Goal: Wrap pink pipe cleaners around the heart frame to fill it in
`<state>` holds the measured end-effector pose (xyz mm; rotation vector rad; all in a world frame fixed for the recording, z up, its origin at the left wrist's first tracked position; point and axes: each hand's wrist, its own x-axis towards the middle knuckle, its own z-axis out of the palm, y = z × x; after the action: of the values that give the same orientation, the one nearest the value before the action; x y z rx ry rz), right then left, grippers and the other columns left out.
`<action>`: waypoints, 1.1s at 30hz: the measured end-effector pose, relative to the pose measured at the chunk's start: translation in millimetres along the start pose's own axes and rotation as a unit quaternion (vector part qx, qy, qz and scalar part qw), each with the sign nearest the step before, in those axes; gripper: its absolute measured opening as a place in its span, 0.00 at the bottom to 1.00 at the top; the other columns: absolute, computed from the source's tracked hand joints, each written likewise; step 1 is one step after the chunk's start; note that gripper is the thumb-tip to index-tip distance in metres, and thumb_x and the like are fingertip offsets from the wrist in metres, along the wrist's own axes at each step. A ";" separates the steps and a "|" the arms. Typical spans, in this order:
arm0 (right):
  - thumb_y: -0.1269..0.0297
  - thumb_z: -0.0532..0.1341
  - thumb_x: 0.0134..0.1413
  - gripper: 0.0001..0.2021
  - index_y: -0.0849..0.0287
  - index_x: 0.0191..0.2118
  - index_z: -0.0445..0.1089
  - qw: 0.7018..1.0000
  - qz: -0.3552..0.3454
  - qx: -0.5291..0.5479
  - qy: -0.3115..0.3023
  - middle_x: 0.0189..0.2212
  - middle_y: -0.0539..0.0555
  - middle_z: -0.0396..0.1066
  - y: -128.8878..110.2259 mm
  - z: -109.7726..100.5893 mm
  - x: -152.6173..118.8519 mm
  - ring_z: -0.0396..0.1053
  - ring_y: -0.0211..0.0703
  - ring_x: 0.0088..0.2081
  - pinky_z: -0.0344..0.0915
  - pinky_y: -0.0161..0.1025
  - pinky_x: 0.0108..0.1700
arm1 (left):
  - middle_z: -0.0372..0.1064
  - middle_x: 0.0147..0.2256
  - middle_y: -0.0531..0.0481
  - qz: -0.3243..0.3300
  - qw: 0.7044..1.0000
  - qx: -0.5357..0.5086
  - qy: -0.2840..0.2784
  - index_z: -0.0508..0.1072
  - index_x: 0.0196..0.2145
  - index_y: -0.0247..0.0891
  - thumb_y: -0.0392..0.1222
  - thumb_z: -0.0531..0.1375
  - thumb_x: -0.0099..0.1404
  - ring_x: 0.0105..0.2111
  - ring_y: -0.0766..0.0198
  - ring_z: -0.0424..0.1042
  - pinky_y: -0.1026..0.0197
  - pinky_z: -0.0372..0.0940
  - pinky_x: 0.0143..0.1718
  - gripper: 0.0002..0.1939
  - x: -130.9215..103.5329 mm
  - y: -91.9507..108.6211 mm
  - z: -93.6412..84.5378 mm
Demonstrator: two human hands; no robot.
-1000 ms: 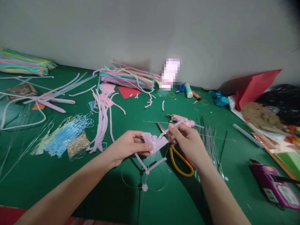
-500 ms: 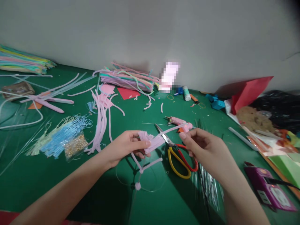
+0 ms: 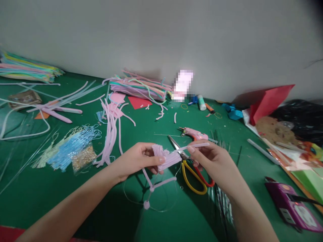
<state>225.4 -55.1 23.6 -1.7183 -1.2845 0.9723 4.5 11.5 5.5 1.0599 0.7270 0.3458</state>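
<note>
Left hand (image 3: 137,157) pinching a purple craft (image 3: 169,161) left of the scissors (image 3: 185,156), right hand (image 3: 215,161) pinching a strip (image 3: 202,145) right of them.

red paper (image 3: 271,102) sits beside a black plastic bag (image 3: 304,117)

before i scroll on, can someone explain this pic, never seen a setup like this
There is no machine: these are a person's two bare hands, seen from a camera worn on the head, looking forward and down. The left hand holds a bundled lilac piece; the right hand pinches a lilac strip that runs to it. Scissors and a pink glue gun lie nearby on the green table. Blue tassels and a bag of small gold pieces lie to the left, a purple device to the right.
</note>
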 end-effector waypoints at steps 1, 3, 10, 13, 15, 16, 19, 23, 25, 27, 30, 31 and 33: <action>0.50 0.64 0.49 0.15 0.58 0.33 0.72 1.000 0.001 -0.004 -0.011 0.21 0.49 0.68 -0.1 -1.4 -0.4 0.63 0.36 0.21 0.62 0.35 0.22 | 0.73 0.30 0.49 -0.001 1.000 0.001 0.002 0.75 0.34 0.33 0.44 0.67 0.57 0.29 0.65 0.75 0.66 0.69 0.30 0.12 0.0 0.2 -0.1; 0.52 0.65 0.48 0.15 0.58 0.38 0.72 1.000 -0.008 -0.010 0.001 0.26 0.51 0.71 -1.1 -3.8 -1.8 0.67 0.39 0.25 0.65 0.37 0.26 | 0.74 0.29 0.48 -0.002 1.000 0.007 0.008 0.75 0.34 0.33 0.44 0.67 0.56 0.29 0.65 0.75 0.66 0.69 0.31 0.12 -0.2 1.2 0.2; 0.66 0.61 0.56 0.06 0.53 0.39 0.73 0.915 -0.262 -0.216 0.216 0.40 0.55 0.74 -18.5 6.3 -8.8 0.70 0.48 0.44 0.65 0.47 0.48 | 0.75 0.30 0.48 -0.004 0.999 0.015 0.052 0.75 0.34 0.33 0.39 0.68 0.54 0.30 0.63 0.75 0.62 0.70 0.35 0.10 1.3 1.6 6.7; 0.67 0.62 0.55 0.05 0.53 0.37 0.74 0.891 -0.342 -0.260 0.149 0.37 0.55 0.75 -22.1 15.1 -3.4 0.69 0.50 0.45 0.65 0.49 0.48 | 0.75 0.28 0.49 -0.002 0.999 0.012 0.042 0.75 0.34 0.33 0.38 0.68 0.54 0.29 0.64 0.74 0.63 0.69 0.34 0.10 1.7 0.9 7.0; 0.68 0.61 0.56 0.05 0.53 0.37 0.74 0.886 -0.347 -0.270 0.144 0.37 0.55 0.75 -22.3 18.7 1.6 0.69 0.51 0.44 0.66 0.50 0.47 | 0.75 0.27 0.50 -0.004 1.000 0.014 0.022 0.75 0.33 0.33 0.39 0.67 0.55 0.28 0.65 0.74 0.64 0.68 0.34 0.09 1.1 0.6 5.7; 0.67 0.61 0.56 0.05 0.54 0.37 0.74 0.888 -0.344 -0.271 0.137 0.37 0.55 0.75 -22.4 19.1 3.8 0.69 0.51 0.44 0.66 0.50 0.47 | 0.75 0.27 0.50 -0.008 1.000 0.017 0.011 0.75 0.33 0.33 0.39 0.67 0.55 0.28 0.66 0.73 0.64 0.68 0.34 0.09 0.5 0.5 4.9; 0.64 0.61 0.56 0.04 0.53 0.35 0.74 0.908 -0.320 -0.255 0.084 0.36 0.54 0.77 -23.8 12.4 7.6 0.71 0.51 0.45 0.65 0.51 0.48 | 0.75 0.27 0.50 -0.019 0.999 0.020 -0.023 0.76 0.33 0.33 0.38 0.68 0.54 0.28 0.66 0.73 0.65 0.67 0.34 0.10 -1.4 0.9 2.3; 0.56 0.62 0.55 0.08 0.52 0.35 0.75 0.970 -0.143 -0.141 0.136 0.36 0.54 0.77 -22.6 -11.3 11.7 0.73 0.51 0.41 0.66 0.50 0.47 | 0.75 0.29 0.50 -0.017 0.999 -0.001 -0.047 0.77 0.33 0.33 0.40 0.69 0.54 0.28 0.67 0.72 0.65 0.67 0.34 0.10 -3.1 3.5 -4.4; 0.52 0.59 0.58 0.12 0.52 0.34 0.75 0.983 -0.077 0.039 0.162 0.34 0.54 0.76 -18.2 -18.0 14.2 0.73 0.49 0.40 0.68 0.46 0.44 | 0.75 0.30 0.49 -0.015 0.996 -0.047 -0.070 0.76 0.32 0.33 0.46 0.69 0.54 0.29 0.66 0.74 0.65 0.67 0.33 0.13 -2.3 3.3 -9.0; 0.48 0.56 0.59 0.16 0.53 0.36 0.74 0.978 -0.002 0.196 0.075 0.32 0.54 0.75 -13.8 -12.6 14.5 0.74 0.46 0.37 0.70 0.43 0.37 | 0.73 0.25 0.49 -0.015 0.986 -0.126 -0.107 0.74 0.29 0.32 0.53 0.69 0.51 0.26 0.65 0.74 0.65 0.67 0.32 0.20 0.0 0.5 -11.6; 0.52 0.63 0.54 0.15 0.53 0.44 0.73 0.974 0.024 0.219 -0.057 0.41 0.56 0.74 -12.9 17.0 8.3 0.72 0.45 0.43 0.71 0.38 0.40 | 0.63 0.15 0.57 0.004 0.967 -0.224 -0.118 0.72 0.31 0.34 0.58 0.70 0.47 0.20 0.67 0.69 0.63 0.67 0.29 0.24 5.5 -7.5 -7.5; 0.54 0.65 0.52 0.17 0.53 0.47 0.72 0.971 0.011 0.214 -0.107 0.44 0.56 0.73 -14.3 29.3 5.5 0.71 0.45 0.46 0.71 0.38 0.42 | 0.60 0.13 0.60 0.011 0.963 -0.243 -0.119 0.71 0.30 0.36 0.59 0.70 0.46 0.18 0.67 0.67 0.63 0.67 0.28 0.25 7.5 -10.4 -4.1; 0.57 0.68 0.49 0.26 0.50 0.55 0.65 0.948 0.009 0.242 -0.204 0.41 0.54 0.74 -18.0 50.8 1.7 0.73 0.41 0.38 0.72 0.36 0.35 | 0.55 0.13 0.61 0.007 0.962 -0.253 -0.098 0.70 0.28 0.37 0.56 0.69 0.50 0.18 0.69 0.65 0.63 0.67 0.30 0.20 11.2 -15.9 3.7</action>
<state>173.0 -43.2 18.4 -1.1859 -1.1468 1.5661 13.8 8.2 -11.6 0.6010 0.4193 0.4053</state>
